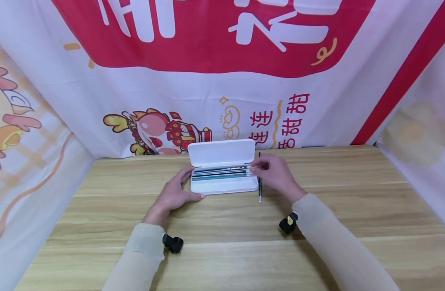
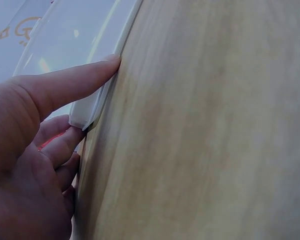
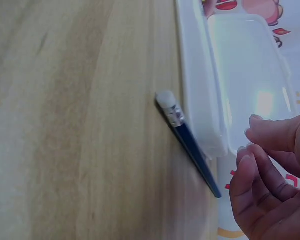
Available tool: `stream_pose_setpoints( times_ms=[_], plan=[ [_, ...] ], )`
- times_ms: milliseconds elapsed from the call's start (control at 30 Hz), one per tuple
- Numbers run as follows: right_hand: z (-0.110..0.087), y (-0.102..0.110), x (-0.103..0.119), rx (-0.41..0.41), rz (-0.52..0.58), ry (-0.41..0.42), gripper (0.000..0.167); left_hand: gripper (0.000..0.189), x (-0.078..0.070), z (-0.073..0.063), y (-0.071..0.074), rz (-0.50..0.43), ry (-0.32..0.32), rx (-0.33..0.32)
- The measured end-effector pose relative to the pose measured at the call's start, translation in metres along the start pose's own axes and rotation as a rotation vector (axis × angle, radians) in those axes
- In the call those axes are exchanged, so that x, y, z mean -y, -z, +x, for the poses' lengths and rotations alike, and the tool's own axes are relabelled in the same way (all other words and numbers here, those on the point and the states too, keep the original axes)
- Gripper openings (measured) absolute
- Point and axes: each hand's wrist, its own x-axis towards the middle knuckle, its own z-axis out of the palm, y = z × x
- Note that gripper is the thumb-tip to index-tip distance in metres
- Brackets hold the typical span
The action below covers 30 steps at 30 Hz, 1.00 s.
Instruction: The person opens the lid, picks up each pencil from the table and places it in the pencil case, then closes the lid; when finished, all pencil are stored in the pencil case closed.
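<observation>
A white pencil case point(image 1: 224, 186) lies on the table with its lid point(image 1: 222, 153) raised at the back. Inside, several dark and green pencils point(image 1: 218, 173) lie side by side, their eraser ends to the right. My left hand point(image 1: 175, 194) holds the case's left end, thumb on the front edge and fingers round the back corner. My right hand point(image 1: 275, 171) hovers at the right end, fingertips beside the erasers. In the right wrist view nothing shows between its bent fingers and thumb. A dark pencil point(image 3: 190, 147) with a white eraser lies outside, along the case's right end.
The wooden table point(image 1: 222, 250) ends at a printed cloth backdrop point(image 1: 207, 93) just behind the case. Cloth also hangs along the left and right sides. Black wrist cameras point(image 1: 173, 243) sit at both sleeves.
</observation>
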Motion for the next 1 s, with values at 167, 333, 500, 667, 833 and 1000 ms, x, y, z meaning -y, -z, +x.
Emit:
stream_pose_setpoints(
  times_ms=[167,333,500,667,833,1000],
  plan=[
    [-0.014,0.010,0.002,-0.015,0.009,-0.008,0.024,0.096,0.000,0.000,0.000,-0.027,-0.011,0.003],
    [-0.027,0.018,0.000,-0.030,0.005,-0.021,0.028,0.095,0.000,0.000,0.000,-0.038,-0.017,0.004],
    [-0.037,0.020,-0.007,-0.033,0.035,-0.059,0.027,0.095,-0.001,-0.001,0.000,-0.028,-0.013,0.004],
    [-0.046,0.018,-0.014,-0.020,0.057,-0.141,0.026,0.096,-0.001,-0.001,0.000,-0.022,-0.014,0.001],
    [-0.051,0.016,-0.019,0.008,0.075,-0.200,0.029,0.096,-0.002,-0.001,0.000,-0.018,-0.007,-0.002],
    [-0.053,0.012,-0.022,0.029,0.086,-0.224,0.032,0.096,-0.002,-0.001,-0.001,-0.022,-0.002,-0.001]
  ],
)
